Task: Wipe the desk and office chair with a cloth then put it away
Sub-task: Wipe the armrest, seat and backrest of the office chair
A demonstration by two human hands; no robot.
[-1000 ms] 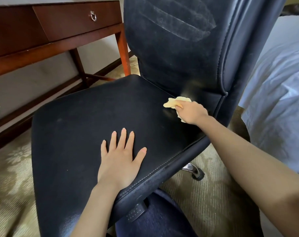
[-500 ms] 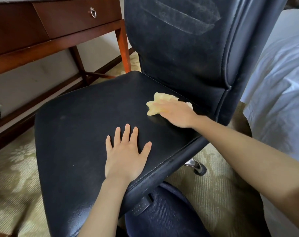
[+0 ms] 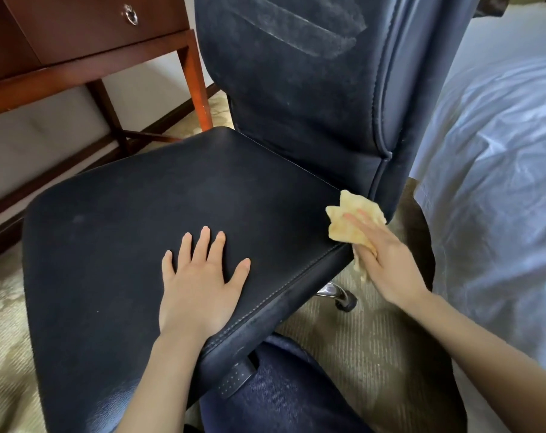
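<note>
Head view: the left hand is laid flat on the seat of the office chair, fingers straight and spread, nothing held. The yellow cloth is pressed by the right hand against the seat's right rear corner, beside the backrest; fingers extended over it. The unwiped seat lies leftward of the cloth, the right hand being nearer

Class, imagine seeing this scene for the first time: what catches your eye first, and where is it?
The yellow cloth stands out, pressed by the right hand at the black chair seat's right edge. The left hand lies flat, fingers spread, on the seat's front. Pale smears mark the backrest above.
</note>
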